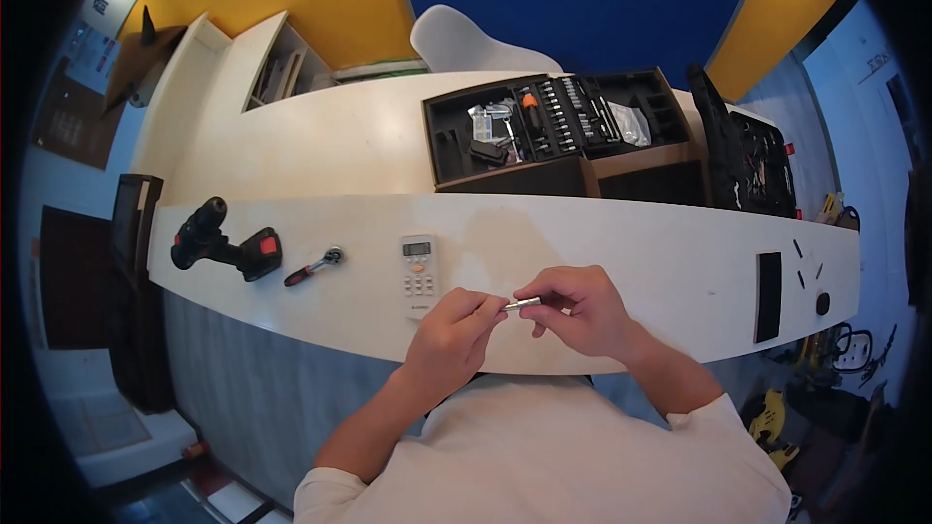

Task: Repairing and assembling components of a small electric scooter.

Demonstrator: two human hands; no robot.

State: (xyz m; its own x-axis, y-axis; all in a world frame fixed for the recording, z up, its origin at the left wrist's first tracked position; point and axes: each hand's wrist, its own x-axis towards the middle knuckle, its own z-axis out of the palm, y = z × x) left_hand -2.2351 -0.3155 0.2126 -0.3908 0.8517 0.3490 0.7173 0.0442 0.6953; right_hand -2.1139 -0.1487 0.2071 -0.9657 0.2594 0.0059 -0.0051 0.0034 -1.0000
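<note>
Above the near edge of the white table (pixel 291 306), a short silver metal cylinder (pixel 522 305) is held between my two hands. It looks like a socket or bit holder, but is too small to tell. The fingertips of my left hand (pixel 456 330) pinch one end of it. At the other end, my right hand (pixel 581 312) is closed with thumb and forefinger on it. A white remote control (pixel 419 277) with a small screen lies just beyond my left hand. To its left lie a ratchet wrench (pixel 316 267) and a black cordless drill (pixel 225 241).
Farther back stands an open tool case (pixel 505 175) with sockets and an orange-topped tool. Another open black case (pixel 748 160) is at its right. A black flat strip (pixel 768 298) and several small dark pieces lie on the right. A white chair (pixel 466 39) stands behind.
</note>
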